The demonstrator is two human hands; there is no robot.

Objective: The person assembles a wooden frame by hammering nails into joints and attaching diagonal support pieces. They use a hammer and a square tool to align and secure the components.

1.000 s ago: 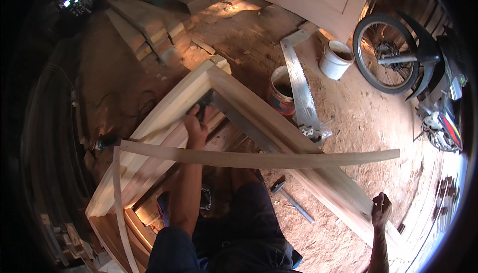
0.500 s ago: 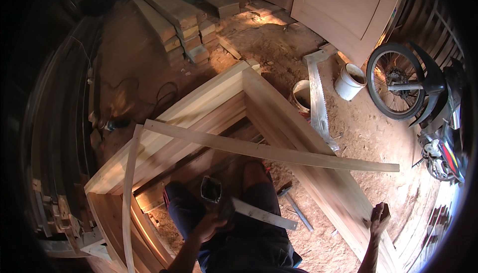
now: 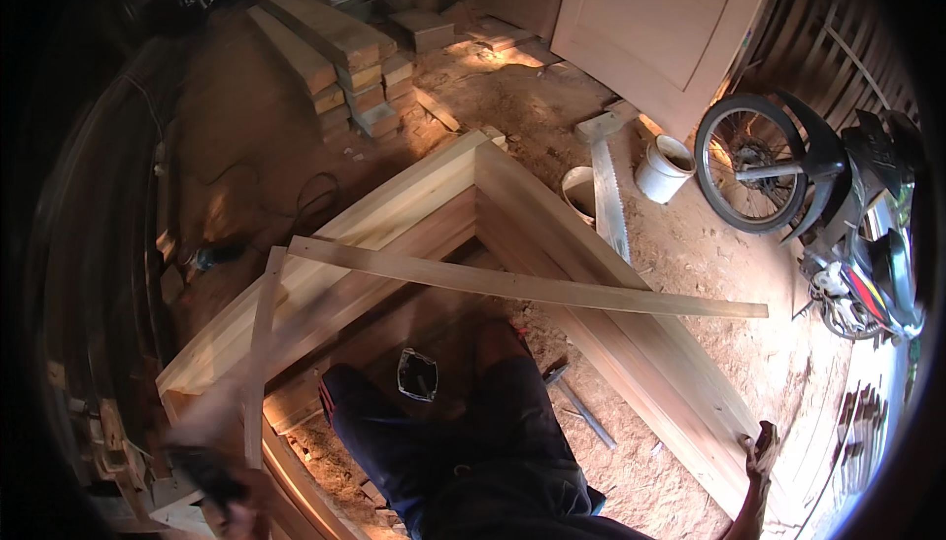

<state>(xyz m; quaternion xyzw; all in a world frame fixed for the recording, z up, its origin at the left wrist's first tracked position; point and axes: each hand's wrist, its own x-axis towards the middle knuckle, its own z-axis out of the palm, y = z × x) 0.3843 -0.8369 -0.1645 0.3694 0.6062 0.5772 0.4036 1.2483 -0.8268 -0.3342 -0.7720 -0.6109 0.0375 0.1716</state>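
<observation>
At the lower left, my left hand (image 3: 246,515) is closed around the dark handle (image 3: 205,471) of a flat-bladed tool. Motion smears the blade, which slants over the left side of a large pale wooden frame (image 3: 631,343). My right hand (image 3: 759,456) rests by the frame's right beam, near its close end, thumb and fingers apart and nothing in them. Two thin wooden strips belong with the frame: a long strip (image 3: 552,291) lies across both beams, and a shorter strip (image 3: 261,353) runs down on the left from their meeting end.
Between the beams lie a hammer (image 3: 583,410) and a dark open container (image 3: 418,374) near my legs. Beyond the right beam are a handsaw (image 3: 607,195), a white bucket (image 3: 664,173) and a motorbike wheel (image 3: 751,164). Stacked timber (image 3: 325,47) and a panelled door (image 3: 660,18) stand farther back.
My left hand has swung from above my lap to the lower left with the bladed tool. My right hand stays by the right beam, its fingers slightly more spread. The whole view has shifted slightly.
</observation>
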